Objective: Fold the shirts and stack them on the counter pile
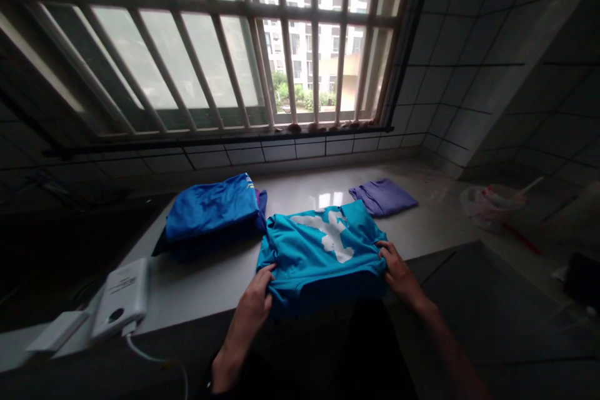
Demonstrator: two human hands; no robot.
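Note:
A turquoise T-shirt (300,250) with a white print lies partly folded on the counter, its near part hanging over the front edge. My left hand (255,294) is closed on its left side, fingers gripping the cloth. At the shirt's right side, my right hand (398,269) pinches the fabric near the edge. Left of the shirt sits a stack of folded clothes with a blue garment (210,206) on top. A folded purple cloth (384,196) lies behind and to the right.
On the left of the counter (197,287) lies a white power bank (122,297) with a cable plugged in, beside a small white box (57,331). A dark sink (89,244) lies further left. A plastic bag (492,205) stands far right. A barred window (281,44) is behind.

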